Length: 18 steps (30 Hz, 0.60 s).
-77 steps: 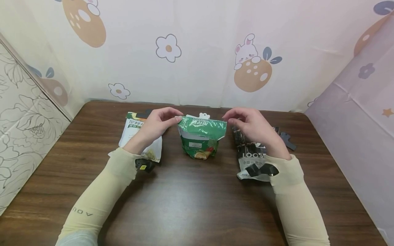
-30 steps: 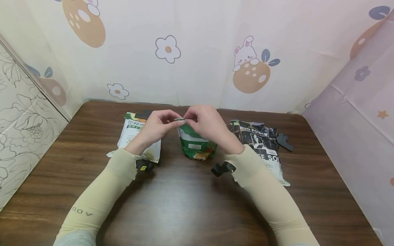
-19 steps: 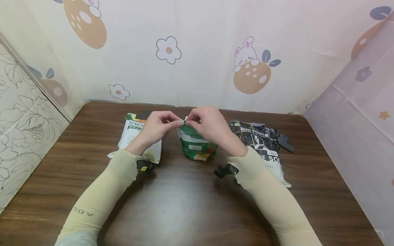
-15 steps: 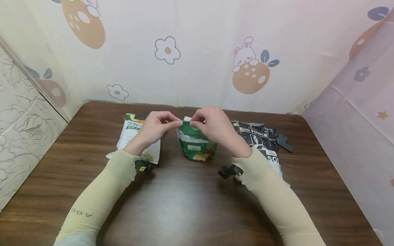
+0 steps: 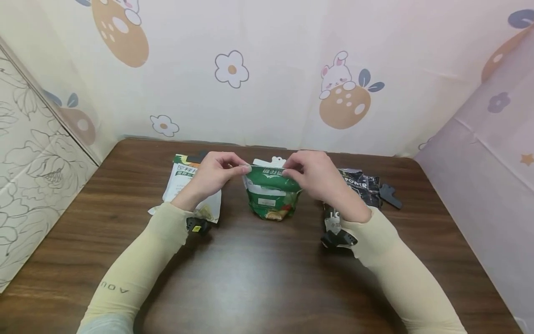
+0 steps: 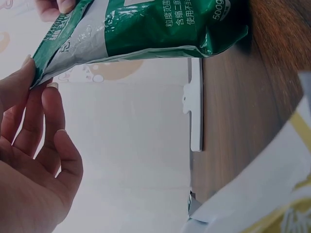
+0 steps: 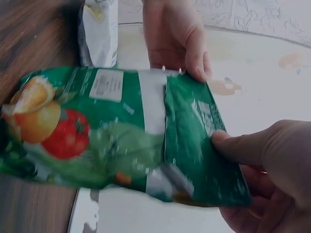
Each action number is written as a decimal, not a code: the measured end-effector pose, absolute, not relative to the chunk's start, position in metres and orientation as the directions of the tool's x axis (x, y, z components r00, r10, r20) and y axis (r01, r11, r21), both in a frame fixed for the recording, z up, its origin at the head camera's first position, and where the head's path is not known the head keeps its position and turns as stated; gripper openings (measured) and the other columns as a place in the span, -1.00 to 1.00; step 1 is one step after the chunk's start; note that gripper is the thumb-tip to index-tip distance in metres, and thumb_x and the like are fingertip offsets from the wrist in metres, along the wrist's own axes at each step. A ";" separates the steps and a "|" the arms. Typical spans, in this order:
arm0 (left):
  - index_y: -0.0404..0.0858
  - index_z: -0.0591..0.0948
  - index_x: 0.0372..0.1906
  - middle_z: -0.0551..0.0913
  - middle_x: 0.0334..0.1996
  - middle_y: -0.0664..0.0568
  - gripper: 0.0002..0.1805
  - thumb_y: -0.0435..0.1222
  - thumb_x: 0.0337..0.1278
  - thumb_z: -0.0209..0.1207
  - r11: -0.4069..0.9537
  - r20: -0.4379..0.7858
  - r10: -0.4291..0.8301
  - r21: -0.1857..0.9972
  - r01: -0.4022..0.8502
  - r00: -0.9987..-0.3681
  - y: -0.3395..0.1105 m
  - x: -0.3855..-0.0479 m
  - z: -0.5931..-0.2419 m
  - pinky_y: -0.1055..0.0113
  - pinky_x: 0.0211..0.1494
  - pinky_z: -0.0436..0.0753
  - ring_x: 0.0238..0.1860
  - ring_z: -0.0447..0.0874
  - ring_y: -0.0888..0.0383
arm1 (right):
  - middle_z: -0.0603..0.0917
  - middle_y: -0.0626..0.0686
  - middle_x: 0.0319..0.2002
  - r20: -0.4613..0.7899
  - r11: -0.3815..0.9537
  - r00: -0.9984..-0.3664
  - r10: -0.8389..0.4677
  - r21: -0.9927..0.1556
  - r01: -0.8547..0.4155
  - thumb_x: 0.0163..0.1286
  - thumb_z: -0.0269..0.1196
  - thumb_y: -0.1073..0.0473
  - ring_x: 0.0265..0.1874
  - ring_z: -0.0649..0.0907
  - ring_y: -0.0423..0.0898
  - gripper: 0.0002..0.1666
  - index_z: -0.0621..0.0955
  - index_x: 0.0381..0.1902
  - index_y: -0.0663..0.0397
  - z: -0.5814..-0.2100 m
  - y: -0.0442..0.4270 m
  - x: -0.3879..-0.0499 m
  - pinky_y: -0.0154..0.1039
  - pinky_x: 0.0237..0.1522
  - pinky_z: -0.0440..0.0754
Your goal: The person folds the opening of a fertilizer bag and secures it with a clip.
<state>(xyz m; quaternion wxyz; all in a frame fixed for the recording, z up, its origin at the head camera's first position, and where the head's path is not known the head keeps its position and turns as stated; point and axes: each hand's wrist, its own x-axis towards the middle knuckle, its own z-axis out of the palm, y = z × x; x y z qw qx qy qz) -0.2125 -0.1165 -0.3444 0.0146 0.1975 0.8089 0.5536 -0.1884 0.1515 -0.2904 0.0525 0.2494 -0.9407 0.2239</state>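
A green pouch (image 5: 273,197) with fruit and vegetable pictures stands on the table in the middle of the head view. Its top is folded over into a green flap, and its printed face shows in the right wrist view. At the left end of the fold, my left hand (image 5: 210,175) pinches the edge between thumb and fingers. My right hand (image 5: 321,181) pinches the same fold further right, its thumb lying on the flap (image 7: 194,141). Behind the pouch is a white clip (image 5: 275,161), partly hidden by it; the left wrist view shows the clip as a long bar.
A white bag (image 5: 177,178) lies on the left, partly under my left arm, with a dark grey clip (image 5: 195,158) at its top. On the right lies a black bag (image 5: 367,185), partly covered by my right arm. Another dark grey clip (image 5: 390,195) sits beside it.
My right hand first moved from the pouch's right corner to beside my left hand. Since then it has slid rightward along the fold, uncovering the flap. The left hand stays at the left end.
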 end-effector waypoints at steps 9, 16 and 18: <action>-0.08 0.80 -0.25 0.72 -0.33 0.07 -0.84 -0.10 0.17 0.39 0.308 0.223 0.350 0.890 0.337 -0.910 -0.116 -0.212 -0.344 0.20 -0.38 0.43 -0.42 0.48 -0.03 | 0.75 -0.06 -0.31 0.197 0.781 -0.883 -0.427 -0.411 -0.470 0.31 0.41 0.10 -0.30 0.67 -0.08 -0.85 0.74 -0.22 0.03 -0.293 0.170 -0.186 -0.05 -0.14 0.59; -0.08 0.80 -0.24 0.73 -0.30 0.09 -0.85 -0.11 0.17 0.39 0.317 0.220 0.353 0.886 0.338 -0.909 -0.116 -0.211 -0.343 0.17 -0.32 0.49 -0.35 0.53 -0.07 | 0.73 -0.04 -0.34 0.198 0.790 -0.892 -0.405 -0.415 -0.451 0.31 0.41 0.09 -0.34 0.62 -0.08 -0.83 0.74 -0.21 0.04 -0.296 0.183 -0.183 -0.08 -0.21 0.58; -0.08 0.80 -0.24 0.73 -0.31 0.09 -0.85 -0.12 0.17 0.39 0.319 0.221 0.353 0.885 0.339 -0.909 -0.116 -0.212 -0.343 0.17 -0.33 0.48 -0.35 0.53 -0.08 | 0.72 -0.04 -0.36 0.206 0.787 -0.891 -0.405 -0.416 -0.454 0.31 0.42 0.11 -0.37 0.61 -0.08 -0.84 0.74 -0.22 0.05 -0.296 0.186 -0.182 -0.10 -0.25 0.57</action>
